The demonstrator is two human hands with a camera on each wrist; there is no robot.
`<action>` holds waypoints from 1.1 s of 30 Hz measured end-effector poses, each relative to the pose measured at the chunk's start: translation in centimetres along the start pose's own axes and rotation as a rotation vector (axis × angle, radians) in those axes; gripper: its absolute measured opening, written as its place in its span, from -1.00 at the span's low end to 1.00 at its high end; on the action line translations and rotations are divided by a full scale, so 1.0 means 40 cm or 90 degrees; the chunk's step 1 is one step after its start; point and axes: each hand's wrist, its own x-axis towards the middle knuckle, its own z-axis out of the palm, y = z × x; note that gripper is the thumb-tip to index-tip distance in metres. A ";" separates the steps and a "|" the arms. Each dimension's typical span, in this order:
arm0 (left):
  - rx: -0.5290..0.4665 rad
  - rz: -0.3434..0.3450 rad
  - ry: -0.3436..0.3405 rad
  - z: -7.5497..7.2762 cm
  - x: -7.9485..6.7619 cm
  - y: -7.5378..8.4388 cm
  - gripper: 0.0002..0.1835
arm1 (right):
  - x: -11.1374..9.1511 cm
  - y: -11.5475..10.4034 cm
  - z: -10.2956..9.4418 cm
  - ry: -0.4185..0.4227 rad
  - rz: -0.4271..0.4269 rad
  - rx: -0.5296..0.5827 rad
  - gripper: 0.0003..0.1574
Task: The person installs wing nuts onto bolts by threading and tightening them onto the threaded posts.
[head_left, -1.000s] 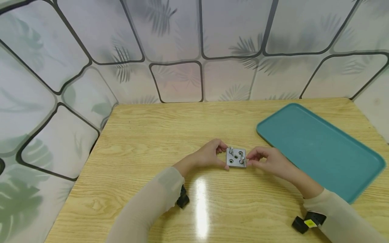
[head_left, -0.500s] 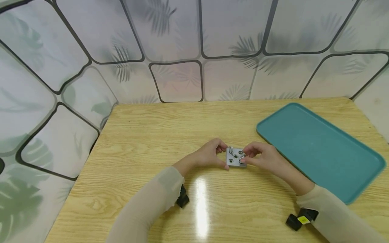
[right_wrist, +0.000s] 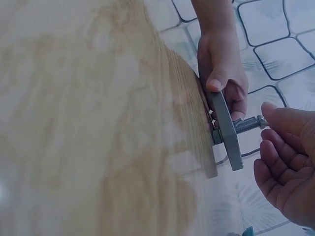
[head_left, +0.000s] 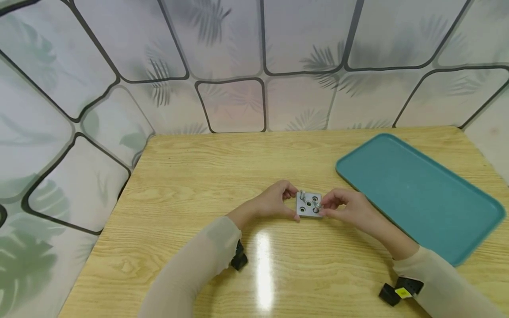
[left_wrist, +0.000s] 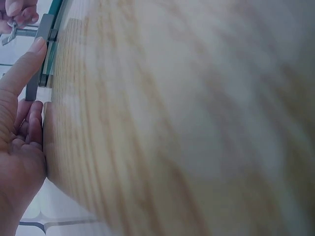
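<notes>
A small square metal plate (head_left: 309, 204) with several round holes lies low over the wooden table. My left hand (head_left: 274, 202) grips its left side, thumb on the near edge and fingers at the far edge. Two bolts stand up from the plate, one at its far left, the other a wing bolt (head_left: 317, 206) near its right edge. At that wing bolt's head, my right hand (head_left: 354, 212) pinches with thumb and forefinger. The right wrist view shows its threaded shank (right_wrist: 246, 126) through the plate and a nut (right_wrist: 216, 136) on the underside.
A teal tray (head_left: 421, 198) lies on the right of the wooden table (head_left: 191, 176), close behind the right forearm. A patterned wall covering (head_left: 234, 106) rises behind the table and along its left side.
My right hand moved left over the plate's right edge to the wing bolt, then drew back slightly to the right, its fingertips still at the bolt. The left hand and plate stayed put.
</notes>
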 end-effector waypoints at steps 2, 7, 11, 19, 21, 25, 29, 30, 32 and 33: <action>0.001 -0.001 0.001 0.000 0.000 0.001 -0.26 | -0.004 -0.002 -0.001 -0.006 -0.004 -0.007 -0.82; 0.003 0.003 0.002 -0.002 0.001 0.004 -0.25 | -0.011 -0.009 0.000 0.007 -0.017 -0.012 -0.85; 0.005 0.001 -0.001 -0.002 0.000 0.002 -0.25 | -0.013 -0.014 -0.001 0.027 0.008 -0.021 -0.79; 0.001 0.000 -0.003 -0.002 -0.001 -0.001 -0.26 | 0.001 -0.009 0.002 0.027 0.058 -0.031 -0.62; 0.002 -0.001 -0.004 -0.003 -0.001 -0.001 -0.26 | 0.008 -0.006 0.007 0.023 0.060 -0.032 -0.62; 0.001 -0.002 -0.006 -0.004 -0.001 0.000 -0.26 | 0.018 -0.003 0.014 0.020 0.060 -0.034 -0.63; 0.000 -0.003 -0.005 -0.004 -0.001 0.001 -0.25 | 0.018 -0.003 0.014 0.018 0.061 -0.028 -0.68; -0.001 -0.004 -0.005 -0.004 -0.001 0.002 -0.25 | 0.016 -0.003 0.013 0.016 0.064 -0.025 -0.69; -0.001 -0.004 -0.004 -0.004 -0.002 0.002 -0.25 | 0.012 -0.006 0.010 0.014 0.071 -0.022 -0.72; -0.002 -0.004 -0.004 -0.004 -0.002 0.002 -0.25 | 0.009 -0.008 0.009 0.012 0.076 -0.023 -0.74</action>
